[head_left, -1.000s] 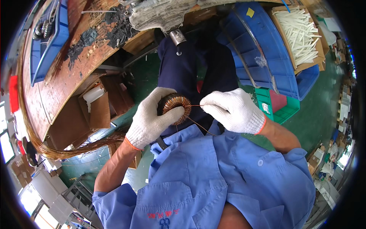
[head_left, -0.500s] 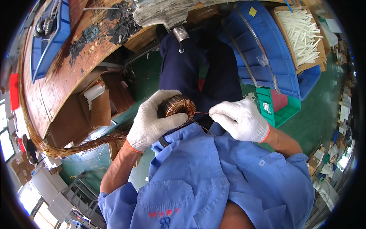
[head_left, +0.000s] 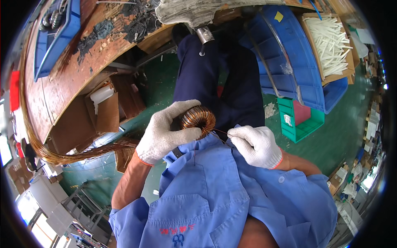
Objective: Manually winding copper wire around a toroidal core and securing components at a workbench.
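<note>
The ring-shaped coil (head_left: 197,117) sits just above the middle of the view, in front of the dark trousers (head_left: 196,78). It is thick and rounded, wound closely with glossy copper-brown turns that fan out from a small dark hole, with bright highlights along the upper rim. The hole faces toward about 5 o'clock. A thin strand (head_left: 194,155) runs down from near its 6 o'clock across the blue shirt (head_left: 219,182).

The gloved left hand (head_left: 163,134) grasps the coil from its 9 o'clock side, fingers behind at 11 and thumb along the lower edge at 7. The gloved right hand (head_left: 257,146), at 4 o'clock from the coil, pinches a copper wire (head_left: 221,132) between thumb and fingertips.

Compared with one second ago, the right hand is lower, and the wire slopes toward 4 o'clock rather than running level to 3. The left thumb, then across the coil's face, now leaves more windings exposed.
</note>
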Demonstrator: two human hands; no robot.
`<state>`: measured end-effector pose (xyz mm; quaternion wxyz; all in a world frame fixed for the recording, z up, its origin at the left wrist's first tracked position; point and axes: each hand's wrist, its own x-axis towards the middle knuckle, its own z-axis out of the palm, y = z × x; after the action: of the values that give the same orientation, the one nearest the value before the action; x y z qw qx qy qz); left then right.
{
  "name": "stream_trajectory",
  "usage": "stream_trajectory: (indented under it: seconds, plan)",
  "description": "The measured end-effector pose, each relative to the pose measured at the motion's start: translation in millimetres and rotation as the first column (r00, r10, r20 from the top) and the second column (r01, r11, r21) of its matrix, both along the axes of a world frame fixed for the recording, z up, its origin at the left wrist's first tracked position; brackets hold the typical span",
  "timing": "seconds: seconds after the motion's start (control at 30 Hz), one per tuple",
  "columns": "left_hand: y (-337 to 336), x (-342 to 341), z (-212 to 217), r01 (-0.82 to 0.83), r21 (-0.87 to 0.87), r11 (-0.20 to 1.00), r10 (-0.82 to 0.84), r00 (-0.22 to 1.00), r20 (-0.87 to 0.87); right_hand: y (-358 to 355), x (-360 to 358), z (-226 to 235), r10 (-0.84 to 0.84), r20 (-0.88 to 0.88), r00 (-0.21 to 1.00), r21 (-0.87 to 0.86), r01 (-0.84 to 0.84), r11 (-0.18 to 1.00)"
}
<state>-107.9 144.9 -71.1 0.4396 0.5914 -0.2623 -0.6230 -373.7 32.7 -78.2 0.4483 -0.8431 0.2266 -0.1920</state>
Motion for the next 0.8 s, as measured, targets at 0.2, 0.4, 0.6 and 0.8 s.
stream_trajectory:
  seconds: [0.2, 0.4, 0.6, 0.8]
  plan:
    - [-4, 1, 5, 0.055, 0.002, 0.998, -0.055, 0.997, 0.050, 0, -2, 9, 0.086, 0.014, 0.996, -0.117, -0.083, 0.990]
    - [-1, 0, 2, 0.041, -0.025, 0.999, -0.038, 0.994, 0.104, 4, 1, 8, 0.068, 0.013, 0.998, -0.129, -0.066, 0.990]
    - [2, -3, 2, 0.029, -0.028, 0.999, -0.025, 0.992, 0.126, -6, -2, 17, 0.012, -0.014, 1.000, -0.004, -0.012, 1.000]
    - [5, -1, 1, -0.088, 0.066, 0.994, 0.091, 0.995, -0.046, -29, 8, 21, 0.048, -0.021, 0.999, -0.116, -0.050, 0.992]
